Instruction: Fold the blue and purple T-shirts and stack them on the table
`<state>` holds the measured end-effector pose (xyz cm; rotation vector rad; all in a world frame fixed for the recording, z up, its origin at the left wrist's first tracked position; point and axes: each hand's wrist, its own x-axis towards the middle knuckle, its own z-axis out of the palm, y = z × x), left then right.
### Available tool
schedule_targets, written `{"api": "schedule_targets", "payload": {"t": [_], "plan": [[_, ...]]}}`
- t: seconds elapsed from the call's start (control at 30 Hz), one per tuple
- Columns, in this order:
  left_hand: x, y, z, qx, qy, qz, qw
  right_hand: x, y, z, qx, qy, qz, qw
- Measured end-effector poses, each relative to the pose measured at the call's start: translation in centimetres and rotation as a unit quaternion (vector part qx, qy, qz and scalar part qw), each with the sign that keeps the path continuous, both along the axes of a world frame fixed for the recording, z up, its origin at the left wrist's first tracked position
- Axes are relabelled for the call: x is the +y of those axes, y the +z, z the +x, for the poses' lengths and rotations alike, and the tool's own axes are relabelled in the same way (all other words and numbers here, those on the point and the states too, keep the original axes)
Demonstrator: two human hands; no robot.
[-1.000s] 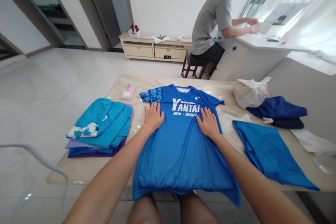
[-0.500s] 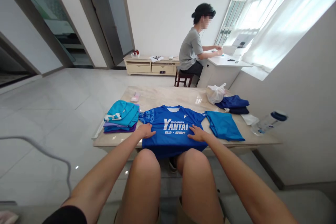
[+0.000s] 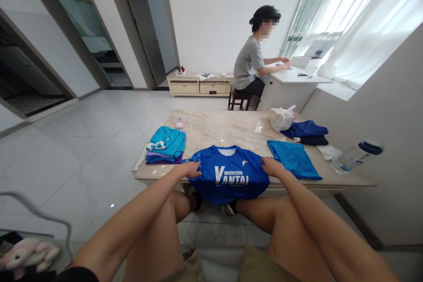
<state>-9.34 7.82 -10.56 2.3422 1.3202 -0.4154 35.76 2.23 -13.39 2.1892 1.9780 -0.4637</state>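
A blue T-shirt (image 3: 231,169) with white "Marathon Yantai" lettering lies front side up, its lower part hanging over the near table edge. My left hand (image 3: 192,169) is closed on the shirt's left side, just below the patterned sleeve. On the opposite side my right hand (image 3: 272,167) pinches the fabric near the other sleeve. Left of the shirt is a stack of folded clothes (image 3: 167,143), turquoise on top with purple layers beneath. A folded teal garment (image 3: 294,161) lies flat beside my right hand.
On the marble-topped table (image 3: 218,125) stand a white plastic bag (image 3: 282,117), dark blue clothes (image 3: 307,131) and a clear bottle (image 3: 357,156) at the right. A small pink box (image 3: 180,122) sits at the back left. Beyond, a person (image 3: 251,59) sits at a white desk (image 3: 300,77).
Both hands went from lying spread on the shirt to gripping its sides. The shirt has slid toward me, with more of it over the edge. My knees have moved apart.
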Motion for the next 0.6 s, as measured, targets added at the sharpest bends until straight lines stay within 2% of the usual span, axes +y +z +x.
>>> {"api": "schedule_targets", "payload": {"t": [0.17, 0.23, 0.3, 0.47, 0.6], "plan": [[1.4, -1.3, -1.5, -0.015, 0.009, 0.0, 1.0, 1.8, -2.6, 2.6, -0.022, -0.093, 0.088, 0.992], [1.5, -2.1, -1.7, -0.008, 0.012, -0.005, 1.0, 2.3, -3.8, 3.3, -0.003, -0.127, 0.095, 0.987], [1.4, -2.6, -1.7, 0.01, 0.013, -0.02, 1.0, 2.6, -4.6, 4.1, 0.028, -0.127, 0.08, 0.988], [1.0, -2.2, -1.7, 0.027, 0.038, -0.063, 0.997, 2.1, -4.2, 6.3, 0.089, -0.068, 0.033, 0.993], [0.7, -1.3, -1.2, 0.041, 0.065, -0.061, 0.995, 1.4, -3.1, 6.6, 0.201, -0.042, 0.059, 0.977]]}}
